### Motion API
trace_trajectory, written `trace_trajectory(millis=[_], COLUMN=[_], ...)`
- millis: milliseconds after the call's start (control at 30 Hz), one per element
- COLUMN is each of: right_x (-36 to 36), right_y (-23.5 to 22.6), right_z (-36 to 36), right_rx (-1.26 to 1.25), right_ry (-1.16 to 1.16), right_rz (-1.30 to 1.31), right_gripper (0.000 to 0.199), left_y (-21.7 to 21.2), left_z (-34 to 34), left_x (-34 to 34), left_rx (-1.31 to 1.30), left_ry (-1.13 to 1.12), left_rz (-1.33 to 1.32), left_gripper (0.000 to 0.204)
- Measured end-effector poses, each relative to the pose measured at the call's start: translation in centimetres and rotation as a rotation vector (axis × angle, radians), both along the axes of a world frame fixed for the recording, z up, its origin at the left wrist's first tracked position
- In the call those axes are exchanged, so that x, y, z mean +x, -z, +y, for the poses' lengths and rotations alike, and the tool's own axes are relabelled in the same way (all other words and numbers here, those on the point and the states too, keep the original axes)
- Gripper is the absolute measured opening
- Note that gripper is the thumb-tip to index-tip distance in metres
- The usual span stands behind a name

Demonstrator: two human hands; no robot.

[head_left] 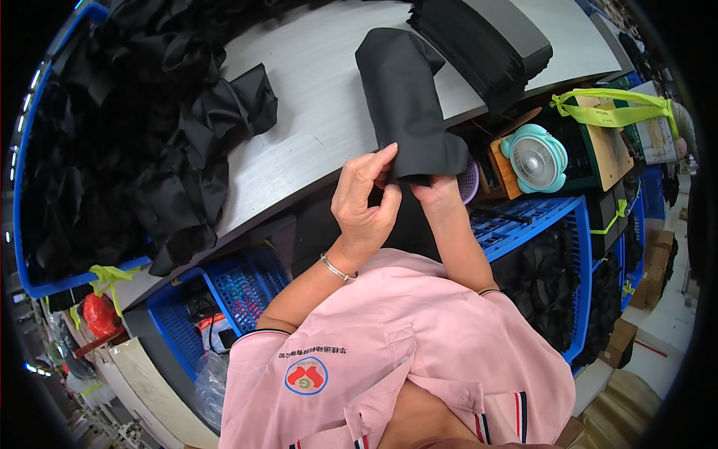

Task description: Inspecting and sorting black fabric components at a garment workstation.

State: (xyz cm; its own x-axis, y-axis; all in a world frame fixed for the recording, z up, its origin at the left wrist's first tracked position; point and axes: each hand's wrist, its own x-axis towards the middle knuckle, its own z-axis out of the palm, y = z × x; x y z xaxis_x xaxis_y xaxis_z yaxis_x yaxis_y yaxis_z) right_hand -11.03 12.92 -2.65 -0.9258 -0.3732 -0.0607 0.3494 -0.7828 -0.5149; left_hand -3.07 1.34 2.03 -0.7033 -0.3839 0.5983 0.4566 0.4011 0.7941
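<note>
A long piece of black cloth [404, 97], folded or tube-like, reaches from the table toward me. At its near end, my left hand [365, 198] pinches the left edge, with the forefinger on top and the thumb lower down. My right hand [437, 191] goes in beneath the near right part of the cloth, which hides its fingers. Just beyond, at the table's right side, lies a thick, neat stack of black cloth pieces [471, 60]. Loose black cloth [179, 120] is heaped at the left.
The grey table [314, 90] slants across in front of me. A large blue basket [24, 239] holds the heap on the left. Blue crates stand below, one at left [250, 292] and one at right [580, 284]. A turquoise fan [535, 159] sits right of the table.
</note>
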Motion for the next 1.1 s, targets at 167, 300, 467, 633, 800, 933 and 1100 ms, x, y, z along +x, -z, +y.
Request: trace_trajectory(millis=[167,300,467,633,800,933,1100], right_x=[0.2,0.0,0.2,-0.1,0.0,-1.8,-3.0], right_y=[-0.3,-0.5,-0.6,0.0,1.1,3.7,0.3], right_z=[-0.1,-0.2,-0.6,-0.7,-2.3,-1.8,-1.6], right_rx=[0.022,0.068,0.067,0.051,0.262,1.113,1.340], right_ry=[-0.016,-0.020,0.030,0.009,0.218,0.362,-0.285], right_rz=[0.008,-0.029,-0.009,0.027,0.005,0.601,0.792], right_gripper=[0.032,0.032,0.032,0.034,0.036,0.030,0.021], left_y=[-0.1,-0.2,0.0,0.0,1.6,4.8,9.9], left_z=[-0.4,-0.7,-1.0,-1.3,-2.3,-3.5,-3.6], left_x=[0.2,0.2,0.2,0.7,1.0,0.9,1.2], left_rx=[-0.007,-0.016,-0.042,-0.028,0.012,0.418,0.992], left_ry=[-0.014,-0.022,-0.020,0.008,-0.036,-0.026,0.196], left_rz=[-0.016,-0.028,-0.046,-0.052,-0.224,-0.425,-0.681], left_gripper=[0.059,0.060,0.061,0.059,0.039,0.025,0.015])
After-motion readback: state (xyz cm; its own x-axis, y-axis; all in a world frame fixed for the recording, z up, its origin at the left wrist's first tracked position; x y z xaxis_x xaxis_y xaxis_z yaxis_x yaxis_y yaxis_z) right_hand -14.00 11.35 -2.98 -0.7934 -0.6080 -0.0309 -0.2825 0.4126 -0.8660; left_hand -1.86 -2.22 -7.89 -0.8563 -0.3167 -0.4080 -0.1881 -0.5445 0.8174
